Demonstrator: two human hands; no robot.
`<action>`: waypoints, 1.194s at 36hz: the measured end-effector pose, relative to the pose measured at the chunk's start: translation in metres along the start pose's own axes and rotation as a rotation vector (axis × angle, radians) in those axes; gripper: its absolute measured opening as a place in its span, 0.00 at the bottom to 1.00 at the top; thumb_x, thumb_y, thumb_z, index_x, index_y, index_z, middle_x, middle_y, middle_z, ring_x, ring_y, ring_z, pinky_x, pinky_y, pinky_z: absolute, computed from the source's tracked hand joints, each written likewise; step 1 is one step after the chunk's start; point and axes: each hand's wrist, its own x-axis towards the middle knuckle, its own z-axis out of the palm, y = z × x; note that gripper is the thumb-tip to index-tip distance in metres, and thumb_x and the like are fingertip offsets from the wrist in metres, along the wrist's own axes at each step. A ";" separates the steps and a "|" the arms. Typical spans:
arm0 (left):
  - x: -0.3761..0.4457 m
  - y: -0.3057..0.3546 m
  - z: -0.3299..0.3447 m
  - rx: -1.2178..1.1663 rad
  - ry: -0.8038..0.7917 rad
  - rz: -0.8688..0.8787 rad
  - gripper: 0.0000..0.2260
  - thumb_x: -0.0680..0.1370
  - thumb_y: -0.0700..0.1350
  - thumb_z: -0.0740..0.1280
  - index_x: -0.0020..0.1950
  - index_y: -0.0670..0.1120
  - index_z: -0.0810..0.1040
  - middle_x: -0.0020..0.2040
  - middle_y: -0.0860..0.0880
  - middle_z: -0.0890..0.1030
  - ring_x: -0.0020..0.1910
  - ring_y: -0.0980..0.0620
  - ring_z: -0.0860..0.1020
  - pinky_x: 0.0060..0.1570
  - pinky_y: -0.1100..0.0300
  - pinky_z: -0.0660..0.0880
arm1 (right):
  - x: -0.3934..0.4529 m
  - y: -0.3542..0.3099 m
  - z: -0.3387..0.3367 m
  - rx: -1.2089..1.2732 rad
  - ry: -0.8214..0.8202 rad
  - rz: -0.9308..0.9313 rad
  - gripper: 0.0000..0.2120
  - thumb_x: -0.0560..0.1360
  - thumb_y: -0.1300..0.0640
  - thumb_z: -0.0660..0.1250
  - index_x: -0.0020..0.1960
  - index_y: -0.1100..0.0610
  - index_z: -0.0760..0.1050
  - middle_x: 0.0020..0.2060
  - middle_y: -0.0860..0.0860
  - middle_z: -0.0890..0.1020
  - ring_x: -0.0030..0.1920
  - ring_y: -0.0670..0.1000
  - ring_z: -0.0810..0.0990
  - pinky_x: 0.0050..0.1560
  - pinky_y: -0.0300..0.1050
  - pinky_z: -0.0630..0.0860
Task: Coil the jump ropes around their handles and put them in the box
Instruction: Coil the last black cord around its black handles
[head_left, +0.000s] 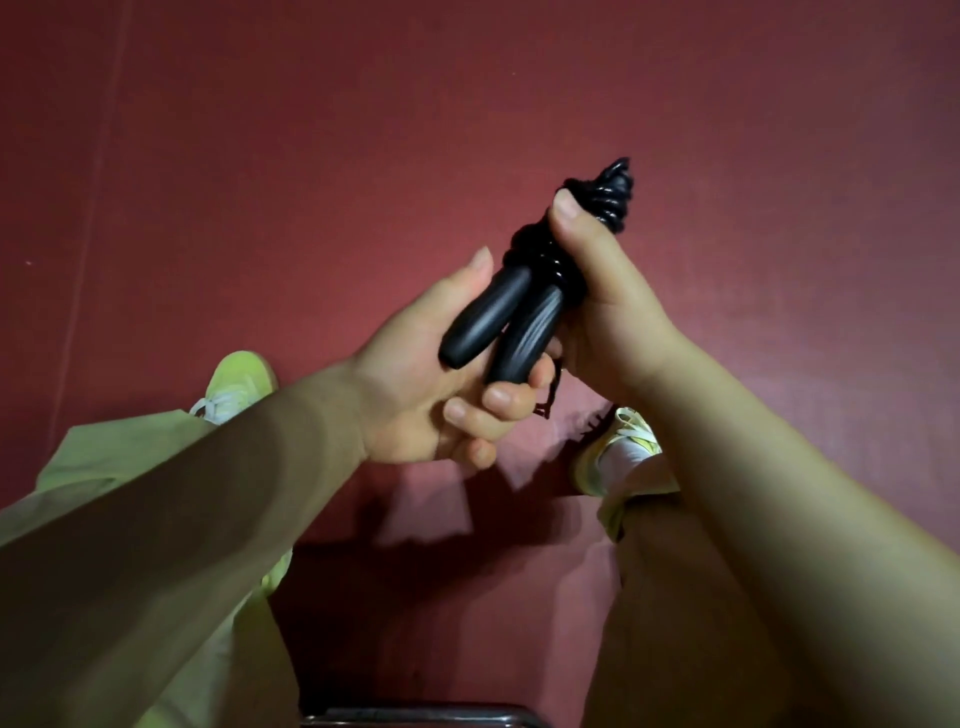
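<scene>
A black jump rope is held in front of me above the red floor, its two black handles side by side and pointing down-left. Glossy black cord is coiled around the upper part of the handles, up to a pointed tip. My left hand grips the lower ends of the handles, fingers curled beneath them. My right hand wraps around the coiled section, with the thumb pressing on the cord near the top. A short loose cord end hangs below the hands. No box is in view.
The floor is a dark red mat. My legs in pale green trousers and yellow-green sneakers, left foot and right foot, stretch out below the hands. A dark metal edge shows at the bottom of the view.
</scene>
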 end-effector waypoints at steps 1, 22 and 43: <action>0.001 0.000 -0.002 0.065 0.065 0.006 0.33 0.66 0.74 0.50 0.41 0.45 0.74 0.27 0.51 0.66 0.21 0.57 0.57 0.27 0.62 0.65 | 0.001 0.002 -0.001 -0.066 0.041 0.022 0.31 0.68 0.29 0.58 0.36 0.59 0.69 0.24 0.54 0.67 0.23 0.51 0.65 0.25 0.42 0.62; 0.013 -0.009 -0.015 0.601 0.590 0.306 0.30 0.59 0.72 0.61 0.41 0.45 0.73 0.32 0.49 0.72 0.29 0.51 0.70 0.35 0.54 0.72 | 0.000 0.004 0.008 -0.153 0.139 0.058 0.20 0.66 0.35 0.63 0.33 0.52 0.67 0.27 0.49 0.65 0.28 0.47 0.61 0.33 0.46 0.58; 0.001 -0.007 -0.010 -0.170 -0.058 0.094 0.18 0.64 0.60 0.76 0.38 0.46 0.82 0.32 0.52 0.78 0.19 0.62 0.67 0.24 0.67 0.70 | 0.003 0.000 0.002 0.002 -0.130 -0.035 0.27 0.73 0.35 0.53 0.40 0.60 0.70 0.24 0.55 0.68 0.25 0.51 0.66 0.28 0.44 0.63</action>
